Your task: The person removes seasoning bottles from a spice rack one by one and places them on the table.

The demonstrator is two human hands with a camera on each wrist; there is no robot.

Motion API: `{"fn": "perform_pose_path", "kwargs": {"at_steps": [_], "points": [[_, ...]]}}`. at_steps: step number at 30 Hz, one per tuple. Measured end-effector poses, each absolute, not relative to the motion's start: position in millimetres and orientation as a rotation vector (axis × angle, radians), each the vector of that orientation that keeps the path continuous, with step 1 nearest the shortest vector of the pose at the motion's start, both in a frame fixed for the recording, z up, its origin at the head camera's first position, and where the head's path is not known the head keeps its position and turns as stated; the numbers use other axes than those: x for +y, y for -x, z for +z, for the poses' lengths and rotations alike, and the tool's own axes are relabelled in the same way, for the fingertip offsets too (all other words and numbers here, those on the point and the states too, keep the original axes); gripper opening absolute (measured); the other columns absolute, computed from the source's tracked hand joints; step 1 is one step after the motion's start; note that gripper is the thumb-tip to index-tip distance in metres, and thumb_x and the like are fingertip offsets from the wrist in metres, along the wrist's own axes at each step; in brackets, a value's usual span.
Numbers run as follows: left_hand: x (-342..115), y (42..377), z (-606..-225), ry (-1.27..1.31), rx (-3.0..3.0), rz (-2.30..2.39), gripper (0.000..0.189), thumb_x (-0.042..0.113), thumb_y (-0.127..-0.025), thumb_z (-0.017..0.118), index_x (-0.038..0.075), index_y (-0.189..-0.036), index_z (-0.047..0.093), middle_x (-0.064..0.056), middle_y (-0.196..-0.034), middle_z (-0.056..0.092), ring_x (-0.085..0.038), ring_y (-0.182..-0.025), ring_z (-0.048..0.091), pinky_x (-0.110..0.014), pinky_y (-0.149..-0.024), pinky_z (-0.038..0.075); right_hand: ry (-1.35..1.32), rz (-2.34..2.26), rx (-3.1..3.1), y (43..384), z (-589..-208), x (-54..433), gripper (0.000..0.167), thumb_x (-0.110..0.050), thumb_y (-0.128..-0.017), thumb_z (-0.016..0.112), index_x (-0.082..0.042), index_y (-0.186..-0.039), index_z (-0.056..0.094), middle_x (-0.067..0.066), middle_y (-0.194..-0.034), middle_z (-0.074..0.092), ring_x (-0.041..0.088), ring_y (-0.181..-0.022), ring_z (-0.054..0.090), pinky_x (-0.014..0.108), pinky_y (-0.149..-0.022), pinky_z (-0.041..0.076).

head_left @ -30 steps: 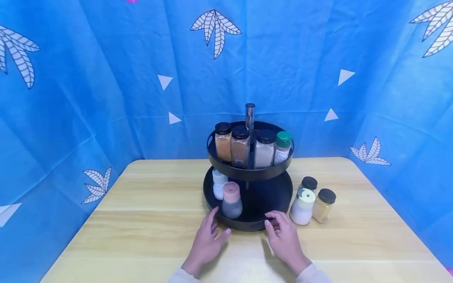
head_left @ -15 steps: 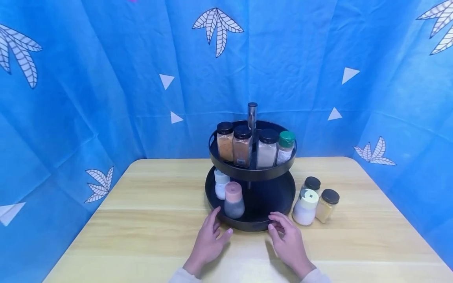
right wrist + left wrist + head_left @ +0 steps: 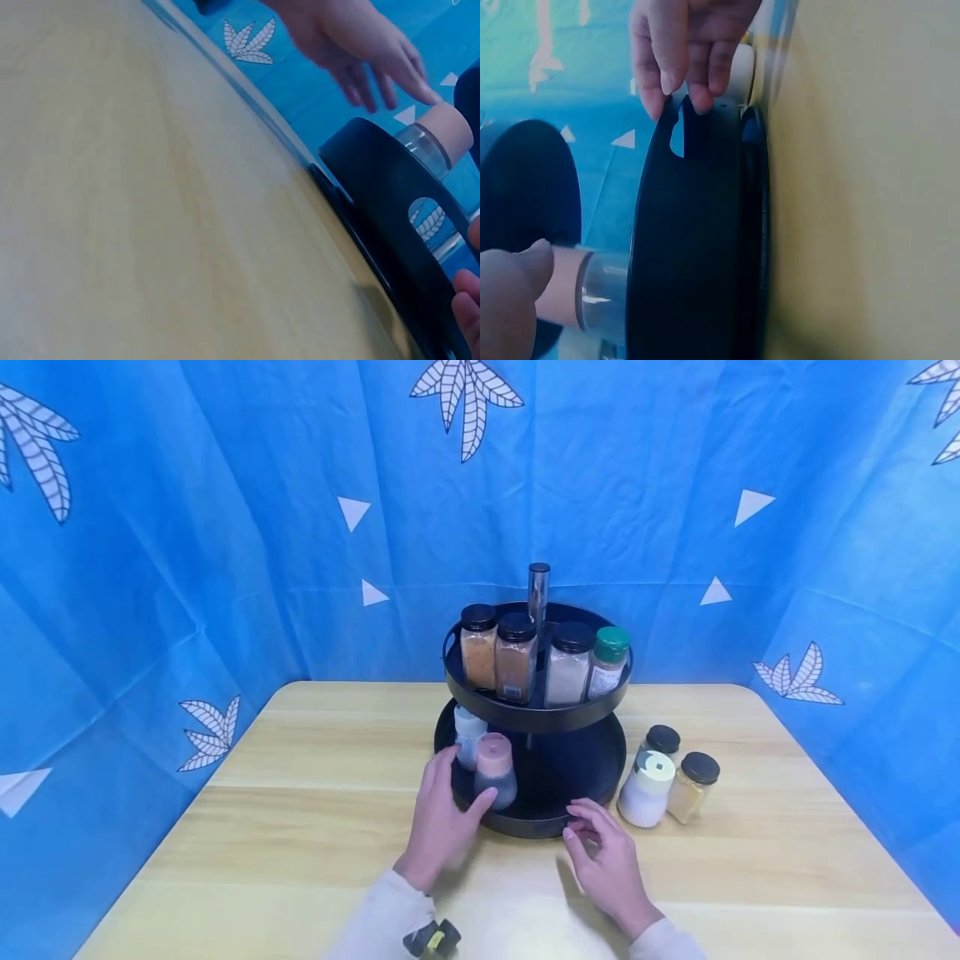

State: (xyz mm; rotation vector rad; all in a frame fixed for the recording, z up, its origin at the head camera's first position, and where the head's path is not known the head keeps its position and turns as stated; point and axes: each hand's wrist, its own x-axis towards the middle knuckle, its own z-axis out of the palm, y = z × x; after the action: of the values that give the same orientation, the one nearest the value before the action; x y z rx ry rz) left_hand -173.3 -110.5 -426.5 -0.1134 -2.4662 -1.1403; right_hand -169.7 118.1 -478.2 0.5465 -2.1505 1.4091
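A black two-tier tray point(image 3: 525, 828) stands on the table. On its lower tier are a pink-capped seasoning shaker point(image 3: 495, 777) and, behind it, a white-capped shaker point(image 3: 468, 731). My left hand point(image 3: 442, 814) reaches over the front left rim, thumb and fingers spread around the pink-capped shaker; in the left wrist view its thumb lies close by the pink cap point(image 3: 562, 289), and contact is unclear. At the front right rim, beside a handle cutout point(image 3: 679, 135), my right hand point(image 3: 607, 864) holds the edge with bent fingers.
Several spice jars point(image 3: 516, 664) stand on the upper tier, one with a green cap point(image 3: 611, 645). Right of the tray are a pale-capped shaker point(image 3: 647, 789) and two black-capped jars point(image 3: 692, 789). A metal post point(image 3: 538, 593) rises through the tiers; a blue curtain point(image 3: 637, 485) hangs behind.
My left hand has moved forward and up from the front left rim to the pink-capped shaker, bringing more sleeve into view. My right hand stays at the rim. The head view has shifted slightly.
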Motion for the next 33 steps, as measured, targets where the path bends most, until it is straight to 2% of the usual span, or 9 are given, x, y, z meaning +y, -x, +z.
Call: {"fn": "perform_pose_path", "kwargs": {"at_steps": [5,12,19,33], "points": [[-105.9,188.9,-418.3,0.163,-2.436,-1.062,0.084,0.042,-0.080,0.079,0.006,-0.144,0.038,-0.014,-0.135,0.047,-0.027,-0.120,0.049,-0.045,-0.103,0.042,-0.582,1.423,-2.123,172.2,-480.7,116.7,0.034,0.018,-0.073,0.070,0.005,-0.103,0.066,0.015,-0.115,0.064,0.018,-0.082,0.066,0.022,-0.076,0.055],[-102.6,202.1,-421.3,0.222,-2.416,-0.979,0.080,0.038,-0.070,0.087,0.007,-0.133,0.047,-0.015,-0.118,0.055,-0.029,-0.105,0.054,-0.045,-0.091,0.048,-0.603,1.422,-2.106,174.5,-482.2,114.3,0.033,0.018,-0.074,0.069,0.004,-0.104,0.066,0.015,-0.115,0.064,0.018,-0.083,0.066,0.021,-0.077,0.055],[-99.9,209.1,-425.1,0.303,-2.332,-0.964,0.068,0.018,-0.069,0.089,0.002,-0.123,0.053,-0.015,-0.112,0.063,-0.030,-0.101,0.061,-0.045,-0.086,0.050,-0.613,1.407,-2.100,174.3,-482.3,117.2,0.034,0.019,-0.072,0.069,0.006,-0.103,0.066,0.017,-0.114,0.064,0.019,-0.082,0.066,0.023,-0.076,0.055],[-99.3,213.3,-419.7,0.278,-2.354,-1.068,0.062,0.018,-0.066,0.088,0.006,-0.118,0.056,-0.012,-0.106,0.067,-0.025,-0.095,0.064,-0.041,-0.081,0.053,-0.602,1.392,-2.098,171.7,-478.5,118.3,0.036,0.022,-0.071,0.070,0.005,-0.102,0.067,0.018,-0.113,0.064,0.021,-0.081,0.067,0.027,-0.075,0.057]]}}
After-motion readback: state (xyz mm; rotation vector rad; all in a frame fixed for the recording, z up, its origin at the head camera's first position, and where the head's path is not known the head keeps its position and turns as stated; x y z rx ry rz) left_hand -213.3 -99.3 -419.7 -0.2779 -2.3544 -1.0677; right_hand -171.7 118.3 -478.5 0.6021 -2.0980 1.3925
